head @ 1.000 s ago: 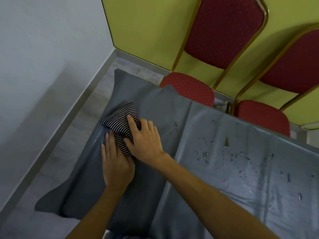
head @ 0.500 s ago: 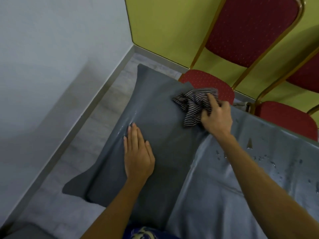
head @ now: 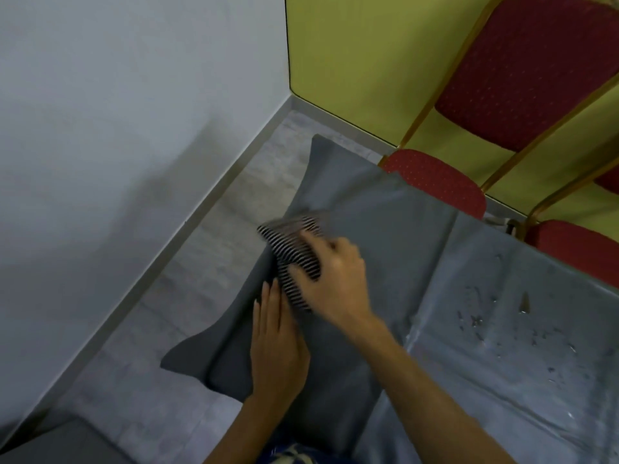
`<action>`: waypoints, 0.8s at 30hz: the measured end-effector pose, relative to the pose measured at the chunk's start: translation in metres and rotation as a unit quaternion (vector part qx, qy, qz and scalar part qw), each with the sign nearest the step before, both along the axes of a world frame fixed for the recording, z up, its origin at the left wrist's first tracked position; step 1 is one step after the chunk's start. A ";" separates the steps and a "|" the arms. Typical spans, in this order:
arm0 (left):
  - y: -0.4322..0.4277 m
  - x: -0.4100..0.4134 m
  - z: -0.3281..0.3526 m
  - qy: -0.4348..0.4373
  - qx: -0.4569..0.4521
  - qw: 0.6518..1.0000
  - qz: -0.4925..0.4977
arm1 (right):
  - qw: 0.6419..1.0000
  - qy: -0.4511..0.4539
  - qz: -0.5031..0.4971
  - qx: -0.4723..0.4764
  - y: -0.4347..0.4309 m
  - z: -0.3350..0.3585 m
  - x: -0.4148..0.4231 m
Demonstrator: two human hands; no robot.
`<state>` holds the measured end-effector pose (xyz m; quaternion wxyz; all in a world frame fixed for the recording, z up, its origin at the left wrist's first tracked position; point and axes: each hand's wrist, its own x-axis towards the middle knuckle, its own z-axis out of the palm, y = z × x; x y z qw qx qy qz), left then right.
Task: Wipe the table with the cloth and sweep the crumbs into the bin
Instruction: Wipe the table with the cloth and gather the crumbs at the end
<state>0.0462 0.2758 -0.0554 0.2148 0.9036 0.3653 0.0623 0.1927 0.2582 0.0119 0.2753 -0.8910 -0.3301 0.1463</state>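
two red-upholstered chairs with gilt metal frames, side by side: near chair (head: 435, 182), second chair (head: 576, 246) cut off at right. behind them, yellow-green wall (head: 361, 61); at left, white wall (head: 117, 128) with grey skirting (head: 201, 212); pale tiled floor (head: 187, 296). unidentified dark grey object (head: 60, 443), lower left corner.

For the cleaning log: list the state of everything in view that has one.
striped cloth: bunched, on the table cover
right hand: grips the striped cloth, blurred
left hand: flat, pressing the table cover
table cover: creased, specks on its right part
red chairs: upright, unoccupied
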 end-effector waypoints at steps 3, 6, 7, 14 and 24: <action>0.001 -0.014 -0.012 0.027 0.001 1.000 -0.015 | 0.997 -0.031 0.023 -0.059 0.010 -0.025 -0.029; 0.004 -0.017 -0.015 0.058 0.015 0.997 -0.041 | 0.996 -0.036 -0.010 -0.079 0.014 -0.035 -0.034; 0.004 -0.016 -0.014 0.075 0.016 0.996 -0.046 | 0.994 -0.064 -0.001 -0.089 0.018 -0.036 -0.037; 0.005 -0.019 -0.009 0.080 0.027 0.995 -0.054 | 0.987 -0.126 0.012 -0.099 0.030 -0.030 -0.031; 0.012 -0.021 -0.006 0.073 0.005 0.995 -0.070 | 0.956 -0.072 -0.175 -0.224 -0.064 -0.007 0.106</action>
